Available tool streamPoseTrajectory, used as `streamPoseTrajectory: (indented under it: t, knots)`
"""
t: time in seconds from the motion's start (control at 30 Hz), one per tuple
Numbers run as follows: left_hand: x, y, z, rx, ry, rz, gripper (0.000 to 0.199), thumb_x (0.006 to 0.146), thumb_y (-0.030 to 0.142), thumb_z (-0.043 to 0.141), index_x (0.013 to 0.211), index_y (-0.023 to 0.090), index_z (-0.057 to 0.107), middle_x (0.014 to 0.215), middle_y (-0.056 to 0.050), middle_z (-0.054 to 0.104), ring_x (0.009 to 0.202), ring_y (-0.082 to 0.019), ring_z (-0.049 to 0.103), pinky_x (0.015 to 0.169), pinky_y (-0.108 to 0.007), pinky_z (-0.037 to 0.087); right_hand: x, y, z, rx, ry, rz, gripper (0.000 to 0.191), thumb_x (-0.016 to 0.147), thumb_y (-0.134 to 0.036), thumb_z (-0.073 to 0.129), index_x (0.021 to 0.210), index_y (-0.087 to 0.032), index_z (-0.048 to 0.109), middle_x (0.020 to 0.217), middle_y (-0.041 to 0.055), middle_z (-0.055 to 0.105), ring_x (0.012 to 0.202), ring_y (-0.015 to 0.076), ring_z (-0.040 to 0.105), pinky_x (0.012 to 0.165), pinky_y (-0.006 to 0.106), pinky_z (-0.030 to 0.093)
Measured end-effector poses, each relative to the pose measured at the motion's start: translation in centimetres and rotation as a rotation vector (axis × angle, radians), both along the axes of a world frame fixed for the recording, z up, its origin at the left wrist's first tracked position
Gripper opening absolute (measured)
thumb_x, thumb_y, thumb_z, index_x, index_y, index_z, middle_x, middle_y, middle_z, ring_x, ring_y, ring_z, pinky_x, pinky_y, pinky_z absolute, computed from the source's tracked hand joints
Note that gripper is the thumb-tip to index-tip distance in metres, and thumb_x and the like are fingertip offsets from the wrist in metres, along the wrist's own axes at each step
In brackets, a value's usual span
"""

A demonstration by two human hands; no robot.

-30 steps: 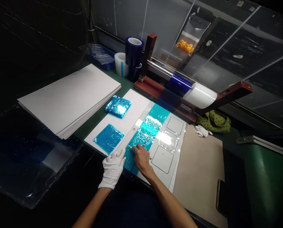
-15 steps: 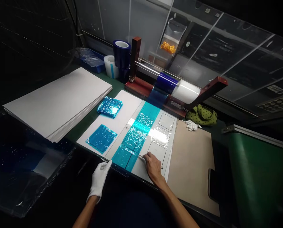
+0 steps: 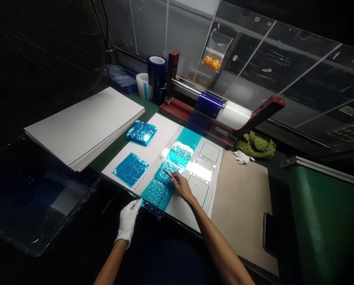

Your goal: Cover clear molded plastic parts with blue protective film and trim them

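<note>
A strip of blue film (image 3: 153,192) runs from its roll across a white sheet with outlined rounded squares (image 3: 210,152). At the strip's near corner, my white-gloved left hand (image 3: 128,222) pinches the edge of the film. My bare right hand (image 3: 181,185) is closed round a slim pen-like tool (image 3: 168,174), its tip over the middle of the strip; whether it touches, I cannot tell. Left of the strip lie a flat blue film-covered square (image 3: 131,169) and a small stack of such blue pieces (image 3: 142,133).
Behind the sheet stands a red-brown roll holder (image 3: 177,111) with a blue film roll (image 3: 210,104) and a white roll (image 3: 233,114). White sheets (image 3: 88,122) are stacked at left. Brown board (image 3: 239,206), a phone (image 3: 269,233) and a crumpled glove (image 3: 242,157) lie at right.
My right hand has moved with the tool up and left, farther along the strip. My left hand stays at the near corner, with blue film now showing at its fingertips. The view has shifted slightly.
</note>
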State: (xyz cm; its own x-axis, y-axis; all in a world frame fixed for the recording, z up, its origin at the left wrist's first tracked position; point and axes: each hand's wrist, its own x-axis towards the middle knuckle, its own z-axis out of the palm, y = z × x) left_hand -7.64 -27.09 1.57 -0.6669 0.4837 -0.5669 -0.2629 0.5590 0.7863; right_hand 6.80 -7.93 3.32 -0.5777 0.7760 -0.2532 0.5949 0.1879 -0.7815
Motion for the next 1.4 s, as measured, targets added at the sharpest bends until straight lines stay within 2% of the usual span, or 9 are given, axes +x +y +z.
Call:
streamPoseTrajectory:
  t: [0.17, 0.3, 0.43, 0.67, 0.83, 0.97, 1.17, 1.3, 1.4]
  knots:
    - [-0.1, -0.5, 1.1, 0.026, -0.023, 0.001, 0.05, 0.06, 0.062, 0.067, 0.082, 0.017, 0.07, 0.065, 0.003, 0.055, 0.059, -0.011, 0.04, 0.06, -0.025, 0.034, -1.6, 1.1, -1.6, 0.01, -0.061, 0.008, 0.026, 0.084, -0.028, 0.043, 0.105, -0.026, 0.059, 0.073, -0.0016, 0.064, 0.065, 0.0175, 0.054, 0.059, 0.026, 0.036]
    - [-1.1, -1.7, 1.7, 0.001, -0.023, 0.001, 0.05, 0.06, 0.063, 0.067, 0.073, 0.015, 0.07, 0.05, 0.006, 0.041, 0.051, -0.01, 0.032, 0.054, -0.026, 0.03, -1.2, 1.1, -2.0, 0.014, -0.058, 0.002, 0.027, 0.084, -0.029, 0.044, 0.106, -0.026, 0.059, 0.081, 0.0005, 0.066, 0.071, 0.0187, 0.057, 0.063, 0.027, 0.038]
    - [-4.0, -2.4, 2.4, -0.011, 0.055, 0.037, 0.047, 0.061, 0.06, 0.068, 0.074, 0.015, 0.067, 0.053, 0.006, 0.038, 0.056, -0.011, 0.034, 0.058, -0.026, 0.03, -1.3, 1.0, -1.6, -0.015, -0.023, 0.015, 0.027, 0.084, -0.029, 0.045, 0.106, -0.027, 0.059, 0.092, 0.0006, 0.068, 0.078, 0.0189, 0.06, 0.068, 0.029, 0.042]
    - [-12.1, 1.7, 1.7, 0.059, 0.227, 0.135, 0.046, 0.062, 0.061, 0.066, 0.067, 0.016, 0.06, 0.056, 0.006, 0.038, 0.058, -0.01, 0.034, 0.059, -0.024, 0.03, -0.5, 0.2, 0.0, -0.084, 0.191, -0.069, 0.028, 0.083, -0.033, 0.049, 0.105, -0.022, 0.061, 0.1, 0.0056, 0.066, 0.085, 0.019, 0.061, 0.07, 0.029, 0.048]
    - [-15.5, 4.2, 0.8, 0.069, 0.269, 0.126, 0.051, 0.053, 0.061, 0.07, 0.07, 0.013, 0.067, 0.052, 0.004, 0.044, 0.055, -0.011, 0.038, 0.056, -0.025, 0.034, 1.1, 0.0, 0.9, -0.105, 0.202, -0.134, 0.029, 0.083, -0.038, 0.051, 0.101, -0.019, 0.063, 0.098, 0.0076, 0.065, 0.079, 0.0183, 0.059, 0.067, 0.03, 0.049]
    - [-16.4, 5.0, 0.1, 0.049, 0.294, 0.086, 0.056, 0.053, 0.062, 0.069, 0.078, 0.011, 0.07, 0.06, -0.001, 0.058, 0.061, -0.014, 0.05, 0.062, -0.027, 0.042, 2.0, 0.0, 1.1, -0.117, 0.227, -0.182, 0.032, 0.082, -0.04, 0.052, 0.103, -0.018, 0.062, 0.097, 0.0076, 0.064, 0.077, 0.0177, 0.057, 0.067, 0.03, 0.049]
    - [-17.0, 5.8, -0.6, -0.039, 0.398, -0.022, 0.058, 0.064, 0.062, 0.059, 0.089, 0.012, 0.071, 0.081, -0.006, 0.069, 0.079, -0.021, 0.062, 0.074, -0.031, 0.048, 2.4, 0.2, 1.4, -0.104, 0.206, -0.222, 0.031, 0.083, -0.041, 0.053, 0.102, -0.019, 0.063, 0.098, 0.0079, 0.064, 0.082, 0.0197, 0.057, 0.061, 0.027, 0.046]
    - [-17.1, 5.5, 0.9, -0.192, 0.636, -0.065, 0.061, 0.063, 0.061, 0.062, 0.102, 0.014, 0.069, 0.109, -0.015, 0.063, 0.102, -0.032, 0.055, 0.09, -0.043, 0.042, 3.0, 0.8, 1.4, -0.024, 0.181, -0.245, 0.029, 0.084, -0.039, 0.052, 0.101, -0.02, 0.063, 0.101, 0.0076, 0.064, 0.09, 0.0211, 0.059, 0.066, 0.028, 0.046]
    - [-15.4, 5.9, 2.1, -0.267, 0.829, -0.131, 0.066, 0.072, 0.06, 0.055, 0.118, 0.013, 0.06, 0.123, -0.021, 0.051, 0.112, -0.039, 0.046, 0.093, -0.052, 0.034, 3.3, 1.7, 1.3, 0.129, 0.063, -0.287, 0.026, 0.085, -0.034, 0.048, 0.101, -0.021, 0.063, 0.1, 0.0063, 0.065, 0.091, 0.0208, 0.06, 0.071, 0.029, 0.045]
